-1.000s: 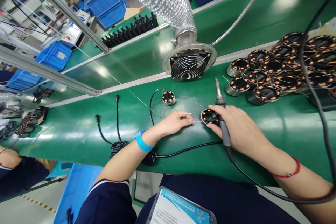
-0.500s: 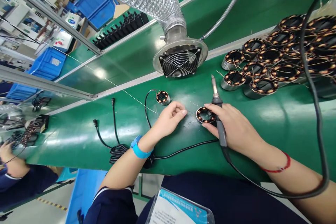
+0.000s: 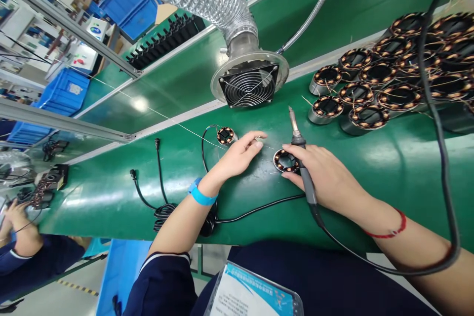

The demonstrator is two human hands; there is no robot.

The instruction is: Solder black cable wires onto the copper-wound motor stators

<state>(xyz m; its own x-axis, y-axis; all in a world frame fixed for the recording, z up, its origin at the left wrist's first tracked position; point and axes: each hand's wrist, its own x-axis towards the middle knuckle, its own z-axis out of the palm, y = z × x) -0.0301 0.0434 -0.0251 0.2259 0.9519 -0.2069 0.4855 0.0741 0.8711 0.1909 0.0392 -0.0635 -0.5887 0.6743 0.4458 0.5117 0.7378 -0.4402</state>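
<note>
My right hand [image 3: 326, 177] is wrapped round a soldering iron [image 3: 300, 163] whose tip points away from me, and its fingers also rest on a copper-wound stator ring [image 3: 284, 160] lying on the green belt [image 3: 388, 168]. My left hand [image 3: 240, 154] hovers over the belt just left of that ring, fingers curled with the index stretched out toward thin wire strands [image 3: 267, 147]. What the left fingers pinch, if anything, is too fine to make out. A small wound stator [image 3: 225, 135] with a black lead lies just beyond the left hand.
A fume-extraction fan [image 3: 249, 83] on a silver flexible duct stands close behind. Several wound stators [image 3: 374, 86] are heaped at the right. Black cables [image 3: 163, 202] lie at the left near the belt's front edge. Another person's hands [image 3: 15, 217] work at far left.
My left hand has let go of the wire by the ring and moved left and away, toward the small stator. The right hand stays on the iron and ring.
</note>
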